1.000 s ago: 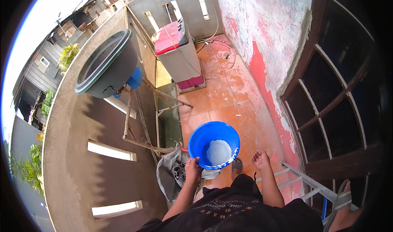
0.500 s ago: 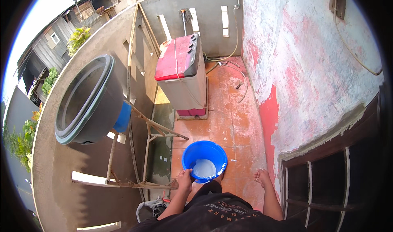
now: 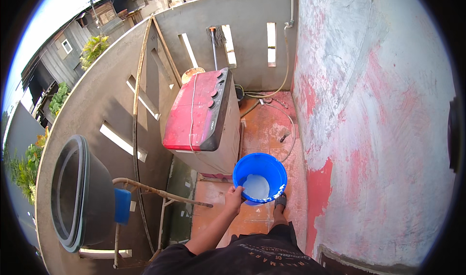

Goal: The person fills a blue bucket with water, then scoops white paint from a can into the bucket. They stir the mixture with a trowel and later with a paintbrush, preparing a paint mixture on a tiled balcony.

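My left hand [image 3: 234, 200] is closed on the near left rim of a round blue bucket [image 3: 276, 170], off to the front of my body. White liquid or paint [image 3: 256, 186] lies in the bottom of the bucket, and white smears mark its near right rim. One of my feet in a dark sandal [image 3: 280, 202] shows just beside the bucket. Nothing of my right hand is in view. Nearest beyond the bucket stands a washing machine [image 3: 182, 115] with a faded pink top, dark knobs and a cord across it.
A large dark tub [image 3: 92, 197] rests on a wooden stand [image 3: 162, 194] at left. The right wall [image 3: 369, 144] has patchy white over pink. Hoses [image 3: 286, 111] lie on the tiled floor [image 3: 262, 129] near the far wall [image 3: 252, 51], where a mop [image 3: 217, 37] leans.
I have stepped forward, so the washing machine looks closer and the tub sits lower in view. The bucket moved along in my left hand. My right hand has left the view.
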A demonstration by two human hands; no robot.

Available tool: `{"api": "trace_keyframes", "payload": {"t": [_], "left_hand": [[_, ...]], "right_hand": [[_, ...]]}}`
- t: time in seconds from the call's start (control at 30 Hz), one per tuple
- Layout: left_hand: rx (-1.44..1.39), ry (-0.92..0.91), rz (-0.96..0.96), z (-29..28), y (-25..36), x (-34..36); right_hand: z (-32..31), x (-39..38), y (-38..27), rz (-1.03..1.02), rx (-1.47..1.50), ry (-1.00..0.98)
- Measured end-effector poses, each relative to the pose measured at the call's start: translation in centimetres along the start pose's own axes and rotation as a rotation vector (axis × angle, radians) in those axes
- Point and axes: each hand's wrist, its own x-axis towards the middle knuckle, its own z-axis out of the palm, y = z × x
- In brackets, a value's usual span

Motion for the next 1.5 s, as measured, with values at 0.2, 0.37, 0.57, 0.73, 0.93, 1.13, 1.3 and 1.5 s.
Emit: {"api": "trace_keyframes", "payload": {"t": [0.2, 0.37, 0.57, 0.73, 0.93, 1.13, 1.3, 1.5], "left_hand": [[-0.257, -0.001, 0.06, 8.9, 3.6, 9.9], [-0.238, 0.231, 0.029, 14.7, 8.1, 14.5], [-0.292, 0.274, 0.051, 18.7, 12.4, 22.6], [-0.329, 0.231, 0.058, 22.3, 16.3, 35.4], [-0.341, 0.197, 0.026, 28.1, 24.8, 50.9], [-0.281, 0.184, 0.122, 31.7, 30.5, 62.3], [-0.322, 0.285, 0.171, 35.6, 33.8, 69.6], [-0.416, 0.422, 0.199, 39.9, 35.7, 76.8]], "right_hand": [[4.1, 2.8, -22.1, -0.068, -0.142, -0.099], [10.9, 0.4, -51.4, -0.479, -0.362, -0.04], [23.5, -9.6, -80.2, -0.803, -0.323, -0.2], [30.3, -13.0, -90.6, -0.896, -0.334, -0.314], [33.3, -13.2, -96.7, -0.487, -0.234, -0.158], [41.1, -20.3, -116.8, -0.747, -0.236, -0.109], [50.5, -32.7, -143.9, -1.399, -0.256, -0.014], [60.6, -38.3, -169.4, -1.923, -0.625, 0.572]]}}
